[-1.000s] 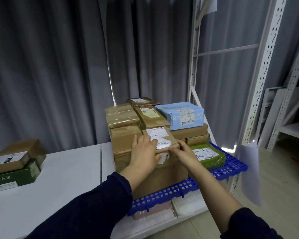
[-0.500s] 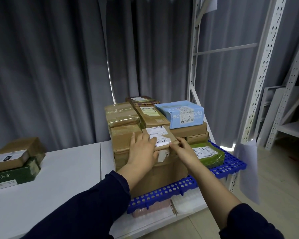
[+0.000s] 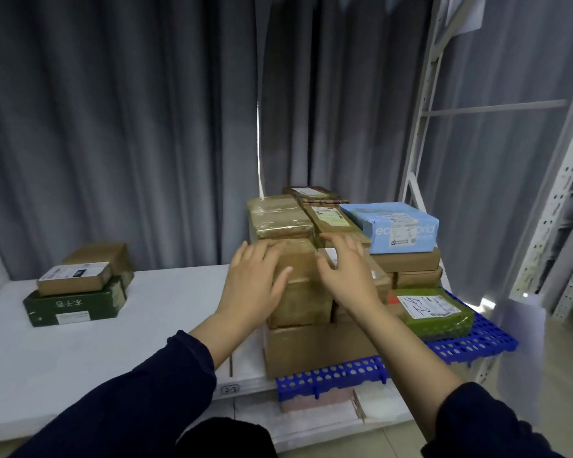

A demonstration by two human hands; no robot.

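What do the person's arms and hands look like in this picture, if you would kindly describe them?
Both arms are in dark navy long sleeves of plain fabric, the left sleeve and the right sleeve each ending on the forearm. The left hand and the right hand are bare: no gloves, rings, watch or markings show.

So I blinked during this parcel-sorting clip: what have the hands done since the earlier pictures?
Both hands gave up their grip on the small labelled parcel, whose label no longer shows. The left hand shifted left and lies open against the brown parcel; the right hand hovers with fingers spread. The blue parcel, green parcel and boxes at far left stayed put.
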